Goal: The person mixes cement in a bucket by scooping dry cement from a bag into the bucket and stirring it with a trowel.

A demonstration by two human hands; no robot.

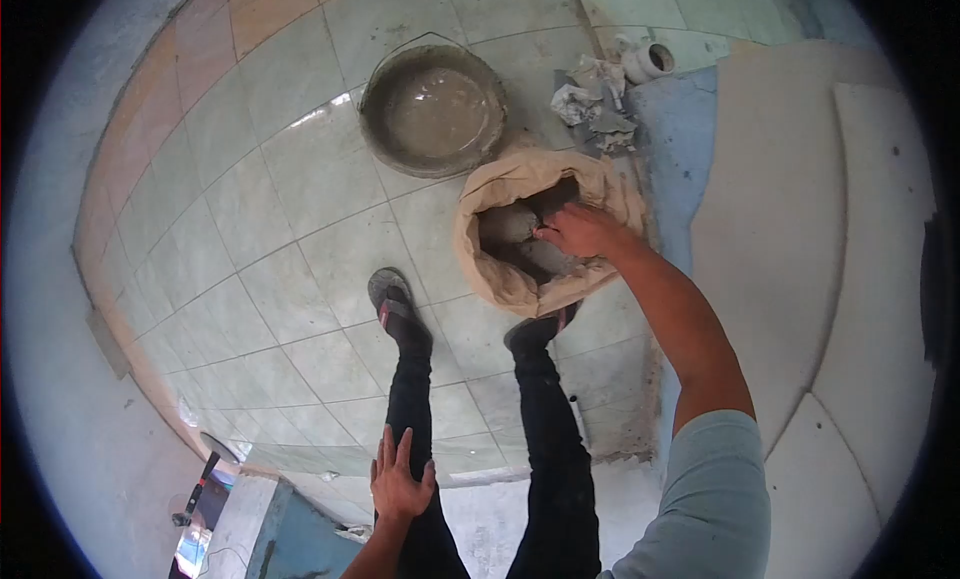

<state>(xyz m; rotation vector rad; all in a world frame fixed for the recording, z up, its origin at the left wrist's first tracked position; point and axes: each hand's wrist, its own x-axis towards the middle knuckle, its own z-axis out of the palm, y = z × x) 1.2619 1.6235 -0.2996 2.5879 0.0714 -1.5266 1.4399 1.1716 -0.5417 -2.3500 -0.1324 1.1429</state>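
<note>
My right hand (578,231) reaches into an open brown paper sack (480,264) with rolled-down edges. Its fingers are closed at the near end of a rounded grey scoop-like tool (512,225), whose exact kind is hard to make out. Grey powder (552,259) lies in the sack around it. My left hand (400,484) rests on my left leg with the fingers spread and nothing in them. Just beyond the sack stands a round bucket (375,144) with a wire handle, holding wet grey mix (437,104).
Crumpled paper scraps (590,99) and a white pipe piece (650,61) lie behind the sack. Large pale boards (770,199) are on the right. At lower left, a black-and-red-handled tool (200,484) lies near a ledge (240,524). Pale green tiles (310,269) cover the floor.
</note>
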